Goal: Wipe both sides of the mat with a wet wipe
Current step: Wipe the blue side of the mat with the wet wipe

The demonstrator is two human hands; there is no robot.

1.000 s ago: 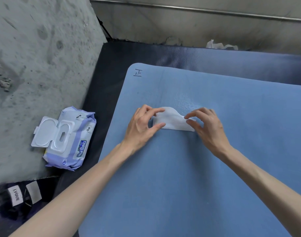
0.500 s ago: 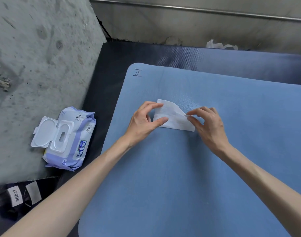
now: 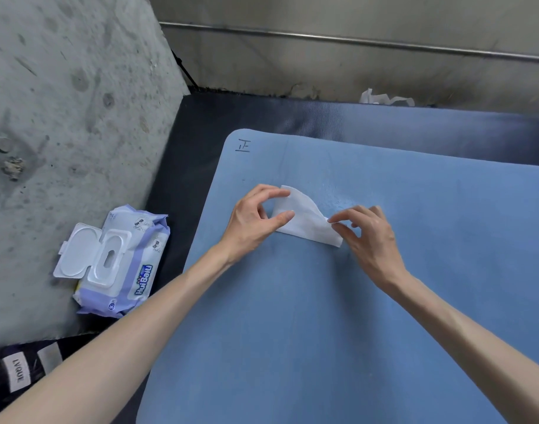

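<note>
The thin white wet wipe (image 3: 308, 223) lies half-folded near the far left corner of the light blue foam mat (image 3: 338, 316), one flap lifted. The left hand (image 3: 252, 223) pinches its left edge between thumb and forefinger; the right hand (image 3: 370, 237) pinches its right corner. Pulled unevenly, the limp sheet could bunch or tear, or cling to itself, so it would wipe poorly.

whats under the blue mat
A dark mat lies under the blue mat, showing along its far and left edges. What lies beneath the blue mat's middle is covered.
</note>
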